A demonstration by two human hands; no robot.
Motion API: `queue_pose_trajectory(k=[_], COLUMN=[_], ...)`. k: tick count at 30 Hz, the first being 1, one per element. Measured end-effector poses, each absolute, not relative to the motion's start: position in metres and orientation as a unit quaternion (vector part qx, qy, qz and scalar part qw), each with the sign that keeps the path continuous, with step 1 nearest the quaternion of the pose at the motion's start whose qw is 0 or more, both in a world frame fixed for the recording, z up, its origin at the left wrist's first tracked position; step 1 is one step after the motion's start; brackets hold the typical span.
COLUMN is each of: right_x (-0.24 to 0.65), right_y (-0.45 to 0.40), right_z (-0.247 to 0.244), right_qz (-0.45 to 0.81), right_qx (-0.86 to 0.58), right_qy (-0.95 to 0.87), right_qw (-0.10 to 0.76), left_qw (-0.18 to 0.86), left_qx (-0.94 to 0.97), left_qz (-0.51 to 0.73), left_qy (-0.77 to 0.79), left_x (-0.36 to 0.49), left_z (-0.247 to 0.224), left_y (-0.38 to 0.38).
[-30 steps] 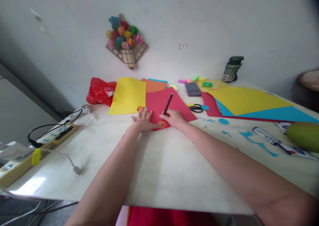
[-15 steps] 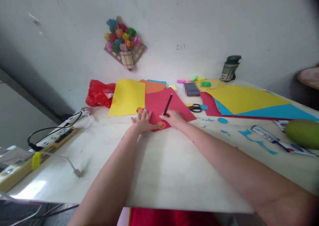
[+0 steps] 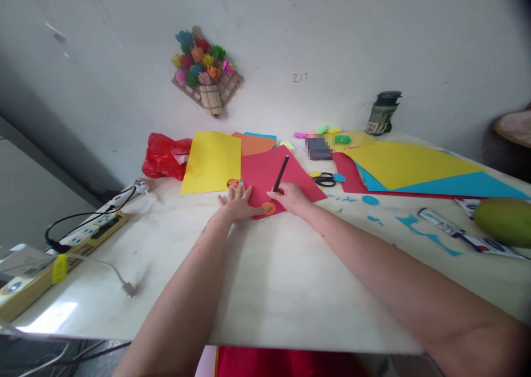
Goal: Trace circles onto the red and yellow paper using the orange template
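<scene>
A red sheet of paper [image 3: 271, 166] lies on the table in front of me, turned at a slant. My left hand [image 3: 239, 205] is spread flat at its left edge, with the thumb reaching onto a small orange paper circle [image 3: 269, 210] on the sheet's near corner. My right hand [image 3: 291, 197] rests on the sheet and grips a dark pen [image 3: 281, 173]; its upper end leans to the right. The pen's tip is close to the circle, but whether it touches the paper is hidden by my fingers. Another orange piece [image 3: 233, 184] lies above my left fingers.
Yellow paper [image 3: 212, 164] and a red plastic bag [image 3: 164, 158] lie left. Black-handled scissors [image 3: 326, 180], blue scraps [image 3: 370, 200], glue tubes [image 3: 440, 222], a green fruit [image 3: 504, 222] and stacked coloured sheets [image 3: 415, 166] are right. A power strip [image 3: 91, 230] runs along the left.
The pen in my right hand has shifted very slightly to the right. My left hand has stayed in place on the paper.
</scene>
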State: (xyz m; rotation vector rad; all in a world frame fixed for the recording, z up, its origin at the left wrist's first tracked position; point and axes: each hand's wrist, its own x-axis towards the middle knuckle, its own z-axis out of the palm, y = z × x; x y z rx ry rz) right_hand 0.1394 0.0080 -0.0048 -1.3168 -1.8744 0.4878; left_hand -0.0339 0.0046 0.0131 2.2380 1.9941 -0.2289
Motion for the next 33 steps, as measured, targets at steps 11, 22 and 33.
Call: queue_pose_trajectory(k=[11, 22, 33], right_x=[0.141, 0.143, 0.141], right_y=[0.006, 0.005, 0.006], right_z=[-0.002, -0.001, -0.003], right_qz=[0.204, 0.217, 0.221], right_qx=[-0.514, -0.515, -0.522], right_qy=[-0.733, -0.725, -0.725], right_qw=[0.396, 0.402, 0.391], left_qw=[0.077, 0.08, 0.076], left_qx=[0.742, 0.737, 0.741], left_qz=[-0.079, -0.079, -0.081], left_qy=[0.661, 0.667, 0.662], left_x=[-0.032, -0.029, -0.031], left_z=[0.019, 0.022, 0.019], left_y=[0.001, -0.003, -0.001])
